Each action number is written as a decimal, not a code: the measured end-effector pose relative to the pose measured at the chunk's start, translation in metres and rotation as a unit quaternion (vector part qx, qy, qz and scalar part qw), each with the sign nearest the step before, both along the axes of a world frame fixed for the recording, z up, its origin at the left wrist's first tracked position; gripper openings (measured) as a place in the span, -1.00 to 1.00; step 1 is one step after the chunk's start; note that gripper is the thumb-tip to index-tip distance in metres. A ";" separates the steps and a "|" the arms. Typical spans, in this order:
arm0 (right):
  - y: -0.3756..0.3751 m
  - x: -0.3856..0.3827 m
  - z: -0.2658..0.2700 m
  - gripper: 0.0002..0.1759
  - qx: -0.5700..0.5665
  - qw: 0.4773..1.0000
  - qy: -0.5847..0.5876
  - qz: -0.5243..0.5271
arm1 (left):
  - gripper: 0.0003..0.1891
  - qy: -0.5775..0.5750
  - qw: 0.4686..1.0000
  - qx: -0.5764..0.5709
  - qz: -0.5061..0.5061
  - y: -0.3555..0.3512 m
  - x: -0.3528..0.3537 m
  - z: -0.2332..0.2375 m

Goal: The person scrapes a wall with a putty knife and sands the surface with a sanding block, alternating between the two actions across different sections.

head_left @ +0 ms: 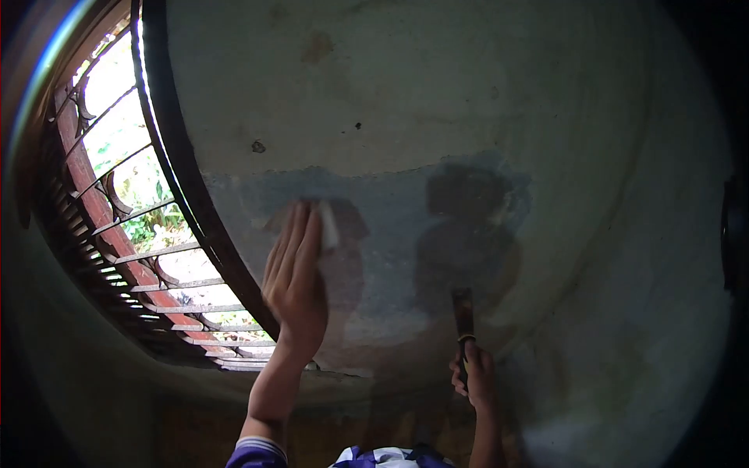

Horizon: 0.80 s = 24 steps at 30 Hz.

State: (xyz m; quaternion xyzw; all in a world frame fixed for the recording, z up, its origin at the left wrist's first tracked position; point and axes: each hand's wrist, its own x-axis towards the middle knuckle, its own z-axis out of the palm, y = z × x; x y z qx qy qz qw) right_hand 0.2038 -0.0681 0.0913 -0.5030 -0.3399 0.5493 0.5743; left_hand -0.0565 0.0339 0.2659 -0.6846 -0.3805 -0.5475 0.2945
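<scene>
My left hand [295, 269] is raised against the wall [382, 281], its fingers together and pressing a whitish pad or sheet [328, 226] to the grey patch. Only the pad's right edge shows beside the fingers; the palm side is hidden. Lower and to the right, my right hand [473, 374] is closed round the dark handle of a scraper [463, 313]. The scraper's flat blade points up, in front of the wall's lower part. Shadows fall on the grey patch above both hands.
At the left is a barred window [148, 257] with a dark frame [195, 179] and greenery outside. The upper wall has small dark pits and a brownish stain. A dark object [733, 234] stands at the far right edge.
</scene>
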 end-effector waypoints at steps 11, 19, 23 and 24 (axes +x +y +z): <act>-0.024 0.098 -0.065 -0.54 -0.066 0.992 0.036 -0.103 | -0.67 0.206 0.913 -0.327 -0.128 0.072 0.169 -0.038; -0.033 0.116 -0.083 -0.54 -0.112 0.989 0.002 -0.094 | -0.65 0.194 0.840 -0.181 -0.474 0.072 0.233 -0.079; -0.030 0.119 -0.107 -0.54 -0.154 0.985 0.017 -0.072 | -0.52 0.066 0.971 -0.060 -0.222 0.071 0.156 -0.074; -0.027 0.117 -0.107 -0.55 -0.167 0.983 0.022 -0.068 | -0.47 0.028 0.989 -0.032 -0.144 0.066 0.138 -0.071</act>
